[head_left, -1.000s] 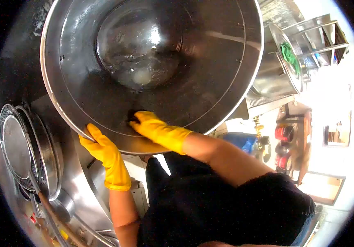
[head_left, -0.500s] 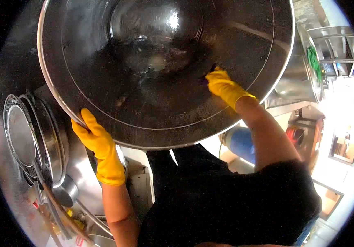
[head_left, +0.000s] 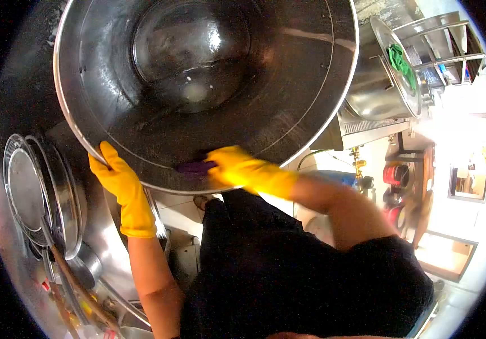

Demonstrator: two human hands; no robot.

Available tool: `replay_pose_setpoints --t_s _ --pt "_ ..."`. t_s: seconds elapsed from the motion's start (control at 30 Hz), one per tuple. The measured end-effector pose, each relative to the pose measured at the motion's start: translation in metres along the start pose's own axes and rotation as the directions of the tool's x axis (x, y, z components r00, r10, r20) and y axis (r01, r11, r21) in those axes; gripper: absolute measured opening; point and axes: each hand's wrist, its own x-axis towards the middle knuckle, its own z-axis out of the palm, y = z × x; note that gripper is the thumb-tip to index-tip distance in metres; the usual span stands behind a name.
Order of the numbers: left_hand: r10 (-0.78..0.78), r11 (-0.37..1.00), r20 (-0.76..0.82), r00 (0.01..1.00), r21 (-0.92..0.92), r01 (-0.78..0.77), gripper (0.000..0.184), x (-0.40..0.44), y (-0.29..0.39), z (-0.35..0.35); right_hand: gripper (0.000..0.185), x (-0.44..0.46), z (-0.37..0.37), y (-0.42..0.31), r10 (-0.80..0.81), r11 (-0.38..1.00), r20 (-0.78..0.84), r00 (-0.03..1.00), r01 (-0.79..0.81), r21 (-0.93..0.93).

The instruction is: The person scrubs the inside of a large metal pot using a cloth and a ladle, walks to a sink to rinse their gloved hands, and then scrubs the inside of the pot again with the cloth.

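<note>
A very large metal pot is tipped toward me, its dark wet inside facing the camera. My left hand, in a yellow rubber glove, is closed around the pot's rim at the lower left. In a matching glove, my right hand is closed on a dark purple scrubbing pad, slightly blurred. The pad presses against the inner wall close to the near rim. Whitish specks and a little liquid show near the pot's bottom.
Strainers and round pans stand at the left, above several long-handled ladles or tools. Another steel pot with a green cloth is at the upper right. Red containers sit on a rack beyond.
My right hand has swept the pad left and toward the near rim along the pot's inner wall. The left hand keeps its hold on the rim, while the pot appears farther left.
</note>
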Motion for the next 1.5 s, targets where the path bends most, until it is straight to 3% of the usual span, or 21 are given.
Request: replay_pose_setpoints --t_s 0.1,0.17,0.23,0.3,0.37,0.47,0.5,0.57,0.67,0.7,0.73,0.8,0.9,1.0,1.1,1.17,1.23,1.27,1.33,1.43,1.5 --pt "0.033 0.999 -0.003 0.999 -0.009 -0.034 0.052 0.002 -0.006 0.001 0.034 -0.039 -0.101 0.064 0.185 0.850 0.119 0.976 -0.098 -0.518" --pt "0.030 1.000 0.002 1.000 0.004 -0.030 0.052 0.003 -0.008 -0.001 0.034 -0.047 -0.156 0.089 0.321 0.652 -0.056 0.945 -0.264 -0.710" --pt "0.037 0.999 0.000 0.999 0.012 -0.037 0.052 0.001 0.001 -0.001 0.032 -0.060 -0.171 0.103 0.049 0.610 -0.254 0.966 -0.230 -0.758" --pt "0.043 0.998 -0.026 0.999 0.038 -0.042 0.051 0.000 0.001 0.001 0.015 -0.053 -0.143 0.093 0.269 0.596 -0.235 0.934 -0.353 -0.722" --pt "0.031 0.999 -0.037 0.999 0.016 -0.030 0.050 -0.001 0.001 0.001 0.019 -0.046 -0.083 0.102 -0.065 0.776 -0.233 0.970 -0.098 -0.623" --pt "-0.029 0.998 -0.032 0.999 0.049 0.031 0.049 -0.001 -0.002 0.001 0.052 0.002 -0.010 0.009 0.146 0.986 0.044 0.988 -0.142 -0.084" --pt "-0.058 0.998 -0.023 0.998 0.035 0.059 0.049 0.000 0.002 0.001 0.054 0.015 0.008 -0.017 0.021 0.999 -0.040 0.999 -0.020 0.042" --pt "-0.114 0.993 -0.006 0.993 0.020 0.115 0.048 -0.001 0.013 -0.001 0.060 0.052 0.036 -0.024 -0.530 0.833 -0.071 0.845 0.504 -0.227" --pt "-0.196 0.981 0.003 0.981 0.017 0.196 0.047 -0.001 0.006 -0.004 0.063 0.088 0.034 -0.002 -0.232 0.964 0.042 0.972 0.224 0.144" --pt "-0.240 0.970 0.001 0.971 0.027 0.240 0.047 -0.003 0.004 -0.003 0.065 0.096 0.019 0.025 -0.250 0.964 0.114 0.962 0.236 0.125" --pt "-0.248 0.969 -0.020 0.969 0.008 0.248 0.047 -0.005 0.004 -0.003 0.053 0.126 0.048 0.083 -0.267 0.955 -0.025 0.963 0.268 0.129" --pt "-0.258 0.962 -0.061 0.964 -0.114 0.250 0.045 -0.010 -0.004 0.002 0.056 0.147 0.003 0.137 -0.056 0.998 0.035 0.998 0.057 -0.038" --pt "-0.287 0.955 -0.109 0.952 0.045 0.293 0.052 -0.014 -0.006 -0.006 0.052 0.222 -0.023 0.245 -0.008 0.887 -0.128 0.992 -0.052 -0.458" --pt "-0.106 0.957 -0.054 0.993 0.264 0.116 0.050 -0.027 -0.032 -0.029 0.060 0.296 -0.061 0.275 0.215 0.682 -0.087 0.973 -0.213 -0.699" --pt "0.166 0.510 0.276 0.947 0.798 -0.321 0.050 -0.026 -0.020 -0.034 0.064 0.330 -0.043 0.274 0.300 0.618 -0.165 0.939 -0.324 -0.716" --pt "0.281 0.192 0.476 0.833 0.823 -0.535 0.052 -0.026 -0.015 -0.042 0.067 0.327 -0.017 0.248 0.214 0.857 -0.099 0.972 -0.236 -0.459" --pt "-0.055 0.753 0.066 0.996 0.658 -0.002 0.054 -0.022 -0.002 -0.016 0.066 0.320 0.032 0.221 0.064 0.964 -0.267 0.961 -0.129 -0.231" --pt "-0.217 0.868 -0.146 0.965 0.423 0.260 0.054 -0.019 0.005 -0.003 0.068 0.310 0.038 0.186 0.108 0.977 -0.164 0.980 -0.136 -0.167" --pt "-0.248 0.929 -0.135 0.959 0.247 0.275 0.055 -0.012 0.012 0.004 0.073 0.281 0.046 0.116 0.174 0.980 0.038 0.984 -0.177 0.096" --pt "-0.298 0.947 -0.088 0.951 0.098 0.306 0.055 -0.006 0.013 0.004 0.068 0.231 0.060 -0.009 0.215 0.886 -0.122 0.969 -0.141 0.442" --pt "-0.254 0.965 -0.030 0.967 0.051 0.256 0.053 -0.004 -0.003 -0.005 0.059 0.207 0.084 -0.050 0.127 0.879 -0.349 0.929 0.057 0.473"
